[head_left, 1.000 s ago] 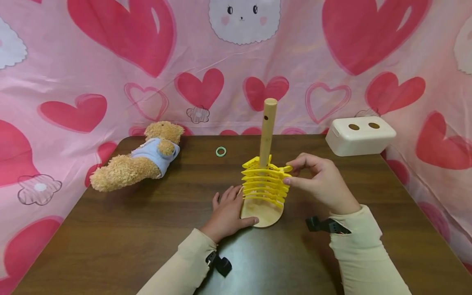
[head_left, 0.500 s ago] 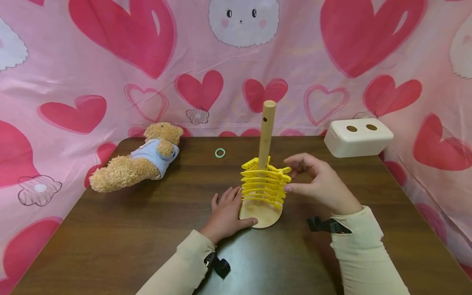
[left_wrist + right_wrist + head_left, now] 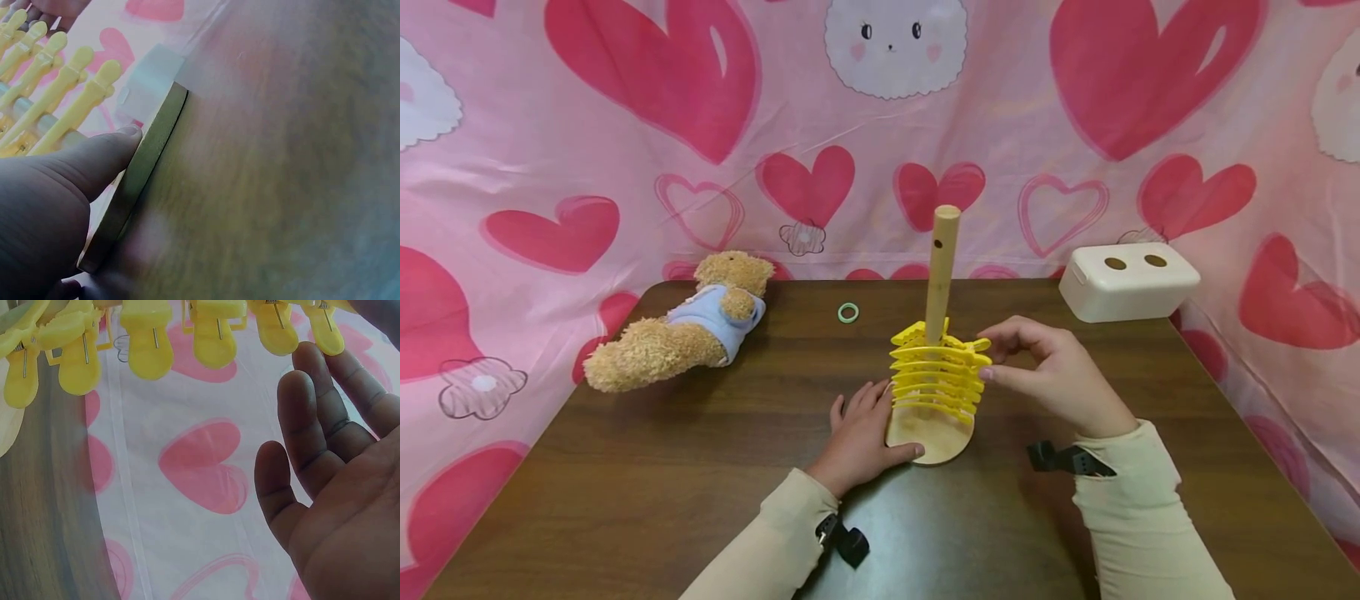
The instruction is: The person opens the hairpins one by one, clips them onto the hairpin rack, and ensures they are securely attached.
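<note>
Several yellow spring clips (image 3: 932,379) are ranged one above another up a wooden stand with a round base (image 3: 934,442) and an upright post (image 3: 942,275). My left hand (image 3: 865,437) holds the base at its left edge, with the thumb on top and the other fingers spread behind. My right hand (image 3: 1052,371) is at the right side of the clips, its thumb and forefinger at the handle of an upper clip (image 3: 325,331), pinching it. Its other fingers (image 3: 300,412) are held apart in the right wrist view. Part of the post is hidden behind the clips.
A teddy bear (image 3: 696,325) in a blue top lies at the left on the brown table (image 3: 662,467). A small green ring (image 3: 847,312) lies near the back edge. At the back right stands a white box (image 3: 1127,283) with two round holes. A pink heart-patterned cloth (image 3: 880,125) hangs behind.
My right thumb and forefinger parted slightly from the clip half a second ago and now close in on it again. My left hand stays on the base.
</note>
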Tool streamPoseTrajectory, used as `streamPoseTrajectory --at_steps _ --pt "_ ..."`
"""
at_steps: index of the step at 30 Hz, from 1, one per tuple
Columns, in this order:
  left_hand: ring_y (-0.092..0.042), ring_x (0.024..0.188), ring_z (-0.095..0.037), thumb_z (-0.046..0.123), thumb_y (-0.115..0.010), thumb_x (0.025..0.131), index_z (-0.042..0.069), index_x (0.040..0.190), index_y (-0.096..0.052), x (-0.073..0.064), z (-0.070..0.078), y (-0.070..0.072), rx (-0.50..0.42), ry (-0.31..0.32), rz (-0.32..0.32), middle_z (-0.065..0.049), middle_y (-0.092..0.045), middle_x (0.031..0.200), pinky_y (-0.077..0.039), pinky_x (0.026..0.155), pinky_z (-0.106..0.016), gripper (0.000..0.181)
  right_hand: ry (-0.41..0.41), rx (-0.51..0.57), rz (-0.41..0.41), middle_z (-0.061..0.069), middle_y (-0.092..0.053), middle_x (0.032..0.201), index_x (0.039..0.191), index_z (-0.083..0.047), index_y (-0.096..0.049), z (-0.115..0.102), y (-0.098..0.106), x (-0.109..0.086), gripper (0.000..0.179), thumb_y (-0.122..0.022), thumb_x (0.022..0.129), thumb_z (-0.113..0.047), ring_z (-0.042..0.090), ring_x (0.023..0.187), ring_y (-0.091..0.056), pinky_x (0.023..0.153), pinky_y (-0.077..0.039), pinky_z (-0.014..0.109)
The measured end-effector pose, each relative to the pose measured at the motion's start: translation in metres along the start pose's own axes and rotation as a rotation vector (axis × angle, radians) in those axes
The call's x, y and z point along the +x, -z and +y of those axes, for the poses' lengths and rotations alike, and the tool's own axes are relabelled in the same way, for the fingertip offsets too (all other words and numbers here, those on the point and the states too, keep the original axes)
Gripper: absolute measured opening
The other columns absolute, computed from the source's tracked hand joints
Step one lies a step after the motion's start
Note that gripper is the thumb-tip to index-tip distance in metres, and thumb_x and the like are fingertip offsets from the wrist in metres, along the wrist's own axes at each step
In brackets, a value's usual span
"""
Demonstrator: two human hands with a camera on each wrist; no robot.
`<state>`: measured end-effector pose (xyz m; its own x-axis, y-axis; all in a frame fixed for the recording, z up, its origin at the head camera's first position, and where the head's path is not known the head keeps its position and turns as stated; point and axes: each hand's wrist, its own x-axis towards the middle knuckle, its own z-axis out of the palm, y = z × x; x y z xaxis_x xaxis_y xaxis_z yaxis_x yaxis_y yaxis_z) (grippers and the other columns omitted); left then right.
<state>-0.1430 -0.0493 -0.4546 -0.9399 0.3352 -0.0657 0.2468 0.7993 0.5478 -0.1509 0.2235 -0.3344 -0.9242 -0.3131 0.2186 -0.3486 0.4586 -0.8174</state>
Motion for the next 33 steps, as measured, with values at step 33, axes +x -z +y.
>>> streamPoseTrajectory --at_steps 33 --pt "-0.019 0.152 -0.03 0.067 -0.067 0.085 0.013 0.16 -0.028 0.0018 -0.0006 -0.0002 0.013 0.037 0.009 -0.008 -0.019 0.167 -0.002 0.116 -0.063 0.099 -0.035 -0.041 -0.018 0.002 -0.067 0.106 0.122 -0.014 -0.065 0.0049 -0.0007 0.005 0.035 -0.077 0.091 -0.025 0.024 0.093 -0.06 0.077 -0.054 0.032"
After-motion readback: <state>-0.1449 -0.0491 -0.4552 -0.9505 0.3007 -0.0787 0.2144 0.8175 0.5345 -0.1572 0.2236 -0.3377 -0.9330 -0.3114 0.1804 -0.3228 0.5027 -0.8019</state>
